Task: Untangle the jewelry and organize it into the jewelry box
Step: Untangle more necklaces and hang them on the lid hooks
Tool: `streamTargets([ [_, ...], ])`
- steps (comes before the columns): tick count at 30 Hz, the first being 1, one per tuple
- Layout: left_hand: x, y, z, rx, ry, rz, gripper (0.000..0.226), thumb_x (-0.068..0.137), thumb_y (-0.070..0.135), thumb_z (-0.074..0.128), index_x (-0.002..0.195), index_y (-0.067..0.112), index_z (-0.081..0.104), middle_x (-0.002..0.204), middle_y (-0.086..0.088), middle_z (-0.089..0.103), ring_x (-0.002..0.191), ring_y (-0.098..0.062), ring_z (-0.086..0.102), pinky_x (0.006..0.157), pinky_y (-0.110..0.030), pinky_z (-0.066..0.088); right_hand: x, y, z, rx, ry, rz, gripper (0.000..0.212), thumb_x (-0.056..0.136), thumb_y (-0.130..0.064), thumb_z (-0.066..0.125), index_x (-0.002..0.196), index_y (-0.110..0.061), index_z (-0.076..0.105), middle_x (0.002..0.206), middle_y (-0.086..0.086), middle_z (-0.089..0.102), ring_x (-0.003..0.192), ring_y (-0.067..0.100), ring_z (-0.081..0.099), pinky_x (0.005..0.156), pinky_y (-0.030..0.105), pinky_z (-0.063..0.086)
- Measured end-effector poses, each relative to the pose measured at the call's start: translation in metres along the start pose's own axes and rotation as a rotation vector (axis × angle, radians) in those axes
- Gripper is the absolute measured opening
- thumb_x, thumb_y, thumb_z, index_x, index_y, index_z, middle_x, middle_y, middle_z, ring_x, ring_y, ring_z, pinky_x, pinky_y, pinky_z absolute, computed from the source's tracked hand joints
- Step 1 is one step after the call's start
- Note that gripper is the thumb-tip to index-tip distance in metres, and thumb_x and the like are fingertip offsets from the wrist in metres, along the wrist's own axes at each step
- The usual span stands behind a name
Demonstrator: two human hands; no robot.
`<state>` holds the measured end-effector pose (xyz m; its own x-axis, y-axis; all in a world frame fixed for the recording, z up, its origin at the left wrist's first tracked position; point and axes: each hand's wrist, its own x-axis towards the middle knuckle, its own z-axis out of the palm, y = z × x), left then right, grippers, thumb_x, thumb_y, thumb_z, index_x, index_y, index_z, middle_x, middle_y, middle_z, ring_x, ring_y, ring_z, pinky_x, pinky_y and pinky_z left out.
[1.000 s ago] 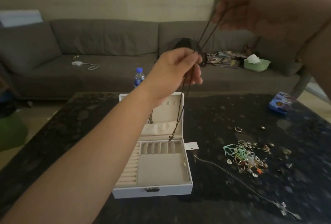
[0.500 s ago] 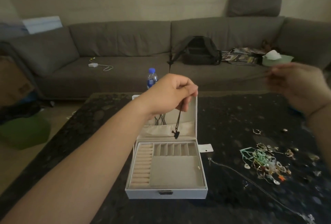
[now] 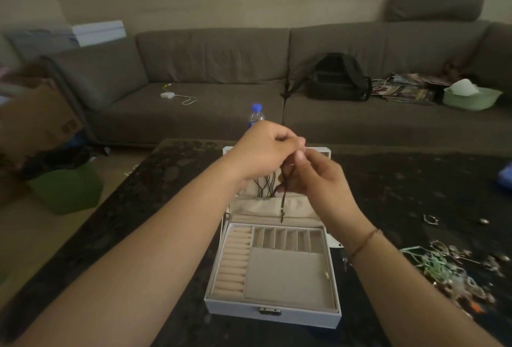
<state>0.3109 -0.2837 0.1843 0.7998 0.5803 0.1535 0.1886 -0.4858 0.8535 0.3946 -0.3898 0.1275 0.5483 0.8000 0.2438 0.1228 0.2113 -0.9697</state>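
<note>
Two hands work a dark cord necklace (image 3: 283, 202) above an open white jewelry box (image 3: 273, 316) on a dark bench (image 3: 388, 186).

The left hand (image 3: 263, 152) and right hand (image 3: 313, 177) meet in front of the raised lid, fingers (image 3: 300, 156) of both pinched on the cord, whose end dangles over the lid pocket. A tangled jewelry pile (image 3: 454, 274) lies on the bench well right of the box.

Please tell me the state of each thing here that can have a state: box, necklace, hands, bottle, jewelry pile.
Jewelry box: open, lid upright.
Black cord necklace: hanging from both hands over the lid pocket.
Left hand: pinching the cord.
Right hand: pinching the cord.
Water bottle: upright, capped.
Jewelry pile: tangled, on the table.
</note>
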Motion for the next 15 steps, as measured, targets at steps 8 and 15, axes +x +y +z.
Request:
streamTargets([
  [8,0.01,-0.021,-0.005,-0.04,-0.051,0.051,0.019,0.1,0.019,0.057,0.087,0.011,0.068,0.06,0.006,0.064,0.06,-0.01,0.062,0.068,-0.028,0.053,0.034,0.002,-0.024,-0.321,-0.061,-0.08,0.009,0.089,-0.019,0.068,0.081,-0.021,0.071,0.073,-0.001,0.071,0.069,0.009,0.061,0.065,0.029,0.052],
  [15,0.023,-0.044,0.0,-0.188,-0.086,0.069,0.019,0.102,0.02,0.053,0.091,0.013,0.067,0.08,-0.004,0.07,0.082,-0.02,0.069,0.081,-0.033,0.055,0.055,-0.011,-0.035,-0.321,-0.127,-0.034,0.024,0.097,-0.028,0.058,0.092,-0.01,0.073,0.096,0.014,0.071,0.089,0.023,0.065,0.081,0.036,0.051],
])
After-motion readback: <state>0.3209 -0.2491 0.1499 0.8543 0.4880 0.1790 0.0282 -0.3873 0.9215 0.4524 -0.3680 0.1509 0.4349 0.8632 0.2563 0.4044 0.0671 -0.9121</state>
